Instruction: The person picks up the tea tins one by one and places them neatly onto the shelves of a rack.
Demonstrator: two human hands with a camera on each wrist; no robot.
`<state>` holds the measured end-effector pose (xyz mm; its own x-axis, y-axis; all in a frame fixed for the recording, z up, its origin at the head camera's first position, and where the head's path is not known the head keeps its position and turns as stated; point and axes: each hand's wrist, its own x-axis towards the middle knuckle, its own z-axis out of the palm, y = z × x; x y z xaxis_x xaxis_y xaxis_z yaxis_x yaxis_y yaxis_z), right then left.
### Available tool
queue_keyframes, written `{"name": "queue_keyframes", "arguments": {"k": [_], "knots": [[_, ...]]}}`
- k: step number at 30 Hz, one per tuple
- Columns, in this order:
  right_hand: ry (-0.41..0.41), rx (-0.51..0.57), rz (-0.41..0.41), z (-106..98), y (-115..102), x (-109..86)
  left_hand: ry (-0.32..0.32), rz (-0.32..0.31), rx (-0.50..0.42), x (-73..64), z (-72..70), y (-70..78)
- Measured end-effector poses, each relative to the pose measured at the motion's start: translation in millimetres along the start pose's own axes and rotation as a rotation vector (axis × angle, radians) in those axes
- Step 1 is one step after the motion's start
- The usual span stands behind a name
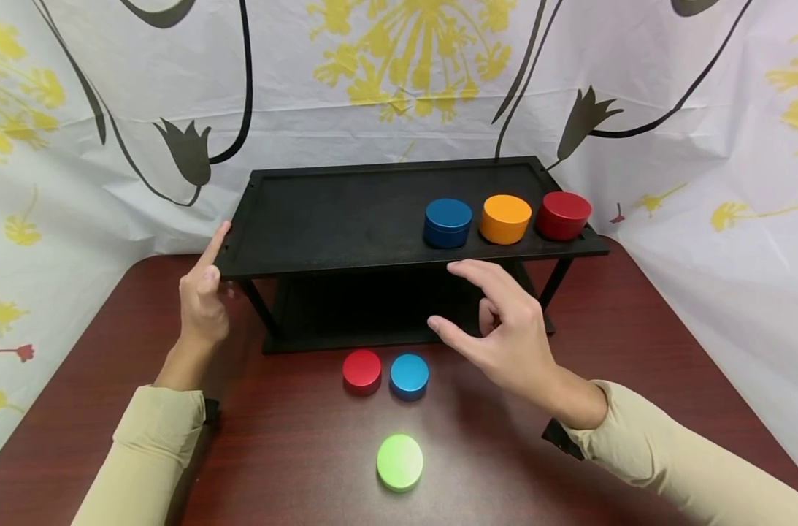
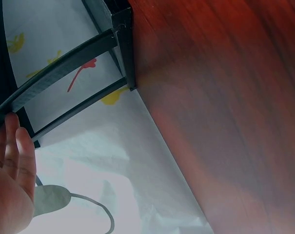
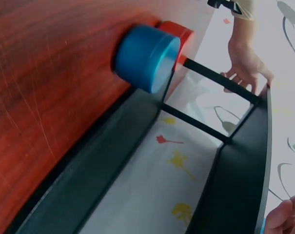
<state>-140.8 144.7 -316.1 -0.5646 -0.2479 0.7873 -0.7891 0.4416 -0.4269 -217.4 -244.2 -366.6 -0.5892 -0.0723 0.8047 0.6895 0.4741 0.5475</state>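
Observation:
My left hand (image 1: pixel 204 303) touches the left end of the black two-tier shelf (image 1: pixel 333 219), its index finger extended along the upper board's edge. In the left wrist view, straight fingers (image 2: pixel 11 146) reach to the side rail. The right hand (image 1: pixel 510 329) hovers in front of the shelf, thumb and index finger spread apart with nothing between them. Just above it on the upper board stand a dark blue round tin (image 1: pixel 447 223), an orange tin (image 1: pixel 506 219) and a dark red tin (image 1: pixel 563 215), in a row near the right front edge.
On the brown table (image 1: pixel 293 446) before the shelf sit a red tin (image 1: pixel 362 371) and a lighter blue tin (image 1: pixel 409 376), side by side. A lime green tin (image 1: pixel 400 462) lies closer to me. White patterned cloth (image 1: pixel 385 109) hangs behind and at both sides.

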Motion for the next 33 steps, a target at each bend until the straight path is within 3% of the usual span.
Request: {"name": "queue_keyframes", "arguments": {"k": [12, 19, 28, 33], "knots": [[-0.052, 0.050, 0.008, 5.3, -0.3, -12.8, -0.005, -0.038, -0.013, -1.8, 0.8, -0.8], [-0.133, 0.114, 0.024, 8.2, 2.5, -22.7, 0.000, -0.035, -0.020, -1.9, 0.5, -0.8], [-0.236, 0.108, 0.105, 13.5, 3.6, -37.1, 0.008, -0.037, -0.022, -0.7, 0.8, -0.7], [-0.292, 0.156, 0.100, 17.9, 2.2, -44.3, 0.010, -0.029, -0.030, -0.7, 1.1, -1.4]]}}
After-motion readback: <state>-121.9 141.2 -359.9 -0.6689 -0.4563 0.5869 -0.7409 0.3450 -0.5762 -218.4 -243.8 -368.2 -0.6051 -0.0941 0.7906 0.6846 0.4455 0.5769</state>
